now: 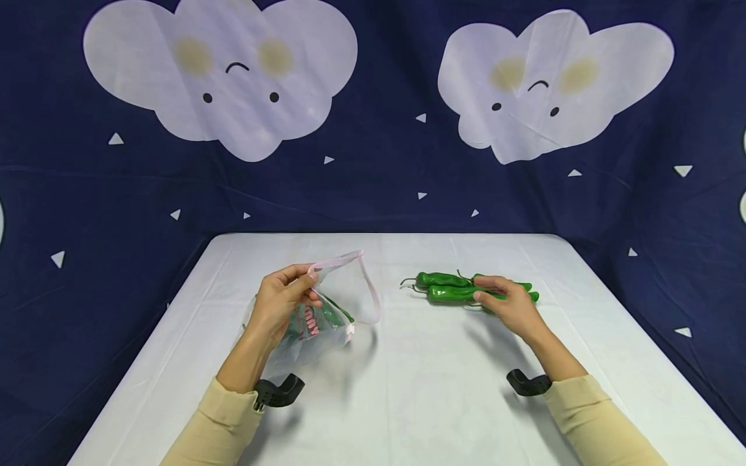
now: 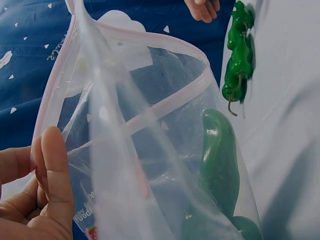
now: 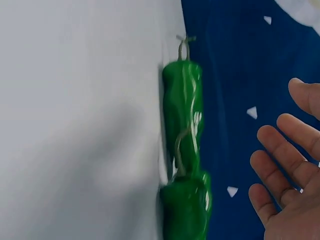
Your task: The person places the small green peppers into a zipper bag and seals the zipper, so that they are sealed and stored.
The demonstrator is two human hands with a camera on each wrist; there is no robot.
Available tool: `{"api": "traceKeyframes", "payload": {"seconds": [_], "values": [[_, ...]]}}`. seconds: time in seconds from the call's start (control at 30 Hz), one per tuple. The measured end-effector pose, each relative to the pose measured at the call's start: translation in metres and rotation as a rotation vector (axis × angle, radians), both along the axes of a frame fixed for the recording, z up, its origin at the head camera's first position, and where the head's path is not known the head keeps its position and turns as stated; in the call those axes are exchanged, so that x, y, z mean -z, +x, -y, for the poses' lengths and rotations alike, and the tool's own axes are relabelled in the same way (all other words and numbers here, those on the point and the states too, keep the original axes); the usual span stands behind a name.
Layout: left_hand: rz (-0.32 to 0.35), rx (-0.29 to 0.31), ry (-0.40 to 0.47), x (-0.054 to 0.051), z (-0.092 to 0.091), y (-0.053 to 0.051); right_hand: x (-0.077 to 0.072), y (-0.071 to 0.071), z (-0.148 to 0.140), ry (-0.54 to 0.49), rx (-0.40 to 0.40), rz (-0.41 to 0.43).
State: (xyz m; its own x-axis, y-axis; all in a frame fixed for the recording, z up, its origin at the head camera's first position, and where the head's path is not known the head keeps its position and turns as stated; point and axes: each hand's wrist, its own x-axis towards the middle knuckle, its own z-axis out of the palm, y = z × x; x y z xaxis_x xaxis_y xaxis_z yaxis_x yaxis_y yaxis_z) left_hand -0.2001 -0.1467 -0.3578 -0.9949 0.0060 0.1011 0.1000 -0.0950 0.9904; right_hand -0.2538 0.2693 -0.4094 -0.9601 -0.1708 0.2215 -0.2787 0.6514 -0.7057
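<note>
My left hand (image 1: 281, 303) pinches the pink-edged rim of a clear zip bag (image 1: 309, 349), its mouth spread toward the right. Inside the bag lie green peppers (image 2: 220, 160), seen through the plastic in the left wrist view. Several more green peppers (image 1: 451, 294) lie in a group on the white table, right of the bag. Over the right part of that group is my right hand (image 1: 513, 309), fingers relaxed and apart. In the right wrist view the right hand (image 3: 295, 175) holds nothing, with the peppers (image 3: 182, 110) beside it.
The white table (image 1: 431, 401) reaches back to a dark blue cloth (image 1: 384, 194) with pale clouds and small triangles, which hangs behind and at both sides.
</note>
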Motion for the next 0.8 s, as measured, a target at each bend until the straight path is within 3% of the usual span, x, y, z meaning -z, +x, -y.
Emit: {"api": "traceKeyframes", "payload": {"seconds": [0.23,0.8], "values": [[0.005,-0.003,-0.005,0.000,0.001,0.000,0.008,-0.007,-0.021,0.052,0.053,-0.005],[-0.004,0.008,-0.013,0.000,0.000,0.001,0.020,-0.014,-0.061,0.121,0.146,0.072]]}}
